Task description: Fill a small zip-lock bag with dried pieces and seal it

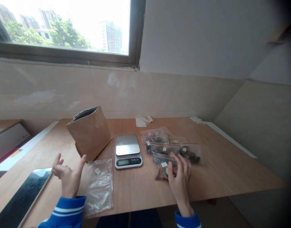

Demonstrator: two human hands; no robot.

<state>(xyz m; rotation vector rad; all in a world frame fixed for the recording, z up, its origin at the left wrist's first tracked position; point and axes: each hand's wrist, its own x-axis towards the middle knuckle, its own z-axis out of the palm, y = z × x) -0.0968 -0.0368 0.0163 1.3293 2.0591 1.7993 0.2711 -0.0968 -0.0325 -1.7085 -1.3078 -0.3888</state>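
Observation:
My right hand point(180, 179) rests with spread fingers on the nearest of several filled zip bags point(170, 150) lying in a pile right of a small kitchen scale point(128, 151). My left hand point(68, 177) hovers open above the table, holding nothing, between a tablet point(24, 196) and an empty clear zip bag point(99, 185). A brown paper bag point(89, 133) with a dark open mouth stands tilted just beyond the left hand. Both wrists wear blue sleeves with white stripes.
The wooden table point(230, 171) ends at its front edge near my sleeves and at a white strip on the right. Crumpled paper scraps point(145, 120) lie near the back wall. A window runs above the tiled wall.

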